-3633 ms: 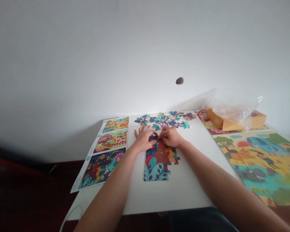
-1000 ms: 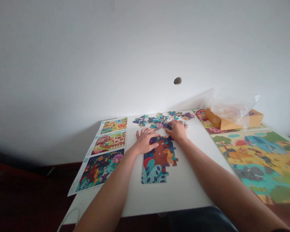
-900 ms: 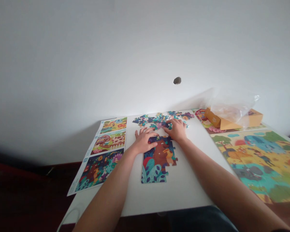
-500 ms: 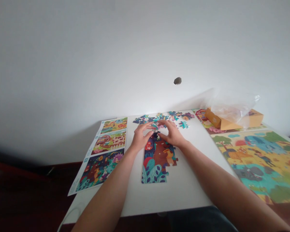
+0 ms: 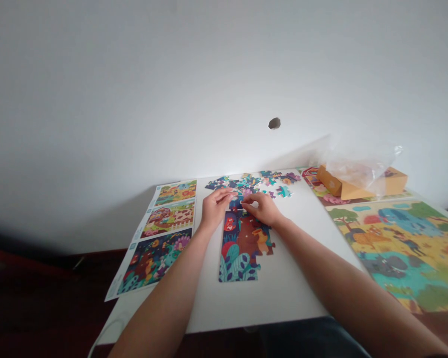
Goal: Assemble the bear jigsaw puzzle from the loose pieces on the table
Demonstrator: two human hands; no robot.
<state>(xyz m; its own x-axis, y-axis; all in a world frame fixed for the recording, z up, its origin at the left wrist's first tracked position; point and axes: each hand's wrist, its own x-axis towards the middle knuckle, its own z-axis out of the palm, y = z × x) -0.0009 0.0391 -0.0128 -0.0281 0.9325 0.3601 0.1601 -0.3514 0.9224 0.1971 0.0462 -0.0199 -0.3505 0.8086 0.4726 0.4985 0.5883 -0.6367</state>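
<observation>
A dark blue puzzle piece (image 5: 236, 203) is held between my two hands, just beyond the top edge of the partly joined puzzle (image 5: 246, 243). My left hand (image 5: 215, 208) pinches its left side with thumb and fingers. From the right, my right hand (image 5: 264, 208) grips the same piece with closed fingertips. Fingers cover part of the piece, so whether it touches the joined puzzle I cannot tell. The joined section shows a brown bear, a red shape and teal leaves. Behind my hands lie several loose puzzle pieces (image 5: 283, 191).
A sheet with three pictures (image 5: 168, 219) lies along the table's left edge. To the right are a finished animal puzzle (image 5: 399, 248) and a yellow box (image 5: 395, 183) under a clear plastic bag (image 5: 362, 161). A white wall with a hole (image 5: 274, 123) rises behind the table.
My fingers, spread wider before, have closed in on the dark blue piece. It now shows more plainly between both hands. The joined section has stayed in place.
</observation>
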